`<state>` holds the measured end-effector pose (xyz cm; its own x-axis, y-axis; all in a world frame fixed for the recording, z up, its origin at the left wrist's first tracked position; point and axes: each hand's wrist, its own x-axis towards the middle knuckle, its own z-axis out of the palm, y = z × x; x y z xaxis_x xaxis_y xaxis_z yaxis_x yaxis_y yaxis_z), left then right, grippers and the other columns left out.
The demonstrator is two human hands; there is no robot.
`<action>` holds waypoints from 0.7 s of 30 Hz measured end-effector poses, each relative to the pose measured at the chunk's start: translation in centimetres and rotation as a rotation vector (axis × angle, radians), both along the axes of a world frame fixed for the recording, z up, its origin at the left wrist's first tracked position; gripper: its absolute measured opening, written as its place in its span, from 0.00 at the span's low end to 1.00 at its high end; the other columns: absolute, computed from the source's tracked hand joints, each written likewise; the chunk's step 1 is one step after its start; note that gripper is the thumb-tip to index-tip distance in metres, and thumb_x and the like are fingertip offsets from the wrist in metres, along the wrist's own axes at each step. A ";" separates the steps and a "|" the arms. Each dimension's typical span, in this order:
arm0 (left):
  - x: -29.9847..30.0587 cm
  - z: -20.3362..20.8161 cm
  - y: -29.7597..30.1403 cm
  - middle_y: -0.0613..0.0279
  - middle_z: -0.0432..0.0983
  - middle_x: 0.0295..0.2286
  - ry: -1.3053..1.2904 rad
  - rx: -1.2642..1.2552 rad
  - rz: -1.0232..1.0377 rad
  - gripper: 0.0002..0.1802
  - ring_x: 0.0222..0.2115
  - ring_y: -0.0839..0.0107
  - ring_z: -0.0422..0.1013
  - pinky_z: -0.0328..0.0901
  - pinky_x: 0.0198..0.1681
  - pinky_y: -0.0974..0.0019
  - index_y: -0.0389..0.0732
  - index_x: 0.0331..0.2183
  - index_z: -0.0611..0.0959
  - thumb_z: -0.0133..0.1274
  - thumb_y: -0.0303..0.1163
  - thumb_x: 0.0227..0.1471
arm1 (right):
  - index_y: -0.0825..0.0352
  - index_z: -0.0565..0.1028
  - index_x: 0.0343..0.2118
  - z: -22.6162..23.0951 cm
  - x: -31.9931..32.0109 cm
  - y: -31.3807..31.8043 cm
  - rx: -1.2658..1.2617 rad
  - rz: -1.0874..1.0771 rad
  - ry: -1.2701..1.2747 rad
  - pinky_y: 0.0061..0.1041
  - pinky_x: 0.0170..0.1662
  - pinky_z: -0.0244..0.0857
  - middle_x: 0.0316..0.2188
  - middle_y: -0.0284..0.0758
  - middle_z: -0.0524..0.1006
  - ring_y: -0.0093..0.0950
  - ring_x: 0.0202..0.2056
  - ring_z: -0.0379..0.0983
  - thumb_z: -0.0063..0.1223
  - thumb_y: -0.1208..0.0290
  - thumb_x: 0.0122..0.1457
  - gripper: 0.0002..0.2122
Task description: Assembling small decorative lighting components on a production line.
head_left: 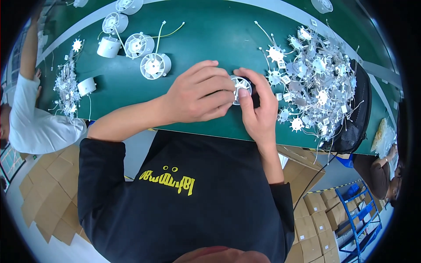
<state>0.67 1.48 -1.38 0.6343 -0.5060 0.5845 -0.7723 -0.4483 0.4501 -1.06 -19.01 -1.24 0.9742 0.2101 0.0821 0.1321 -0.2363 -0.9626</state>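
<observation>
Over the green table, my left hand (199, 93) and my right hand (259, 105) are both closed around a small round white fan housing (241, 83). Its open, spoked face shows between them. My right thumb presses on that face while the right fingers wrap the far side. The left fingers curl over the housing's left edge and hide that part of it. Something dark shows beside the housing, under the right hand; I cannot make out what it is.
White cylindrical fans (155, 66) with wires stand left of my hands. A heap of white star-shaped parts with wires (313, 74) lies right, beside a black mesh bag (357, 109). Another wired pile (66, 85) lies far left, near a person in a white sleeve (26, 101).
</observation>
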 end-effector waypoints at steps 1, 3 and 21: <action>-0.1 0.0 0.2 0.65 0.80 0.37 -0.010 0.016 -0.015 0.12 0.39 0.63 0.77 0.71 0.50 0.49 0.44 0.28 0.81 0.68 0.29 0.39 | 0.70 0.76 0.53 -0.1 0.1 0.0 -0.021 0.021 -0.012 0.32 0.53 0.70 0.49 0.45 0.79 0.42 0.50 0.77 0.55 0.78 0.61 0.16; -0.2 -0.1 0.4 0.66 0.80 0.36 -0.018 0.034 -0.018 0.12 0.39 0.63 0.77 0.72 0.49 0.50 0.45 0.28 0.81 0.68 0.30 0.40 | 0.70 0.75 0.54 0.1 0.3 0.1 -0.043 0.034 -0.040 0.31 0.53 0.69 0.51 0.45 0.78 0.39 0.52 0.75 0.53 0.79 0.62 0.17; 14.8 8.4 0.6 0.54 0.73 0.45 0.182 0.439 0.320 0.27 0.43 0.52 0.75 0.72 0.44 0.50 0.45 0.47 0.75 0.65 0.45 0.48 | 0.70 0.79 0.41 -0.3 -6.2 -5.8 -0.421 -0.122 -0.544 0.37 0.46 0.71 0.45 0.45 0.80 0.43 0.41 0.76 0.51 0.85 0.55 0.12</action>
<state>15.48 2.07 7.02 0.8666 -0.4429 0.2300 -0.4949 -0.8218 0.2823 -7.28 -24.79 -1.50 0.8364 0.2224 0.5009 0.5182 -0.6186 -0.5906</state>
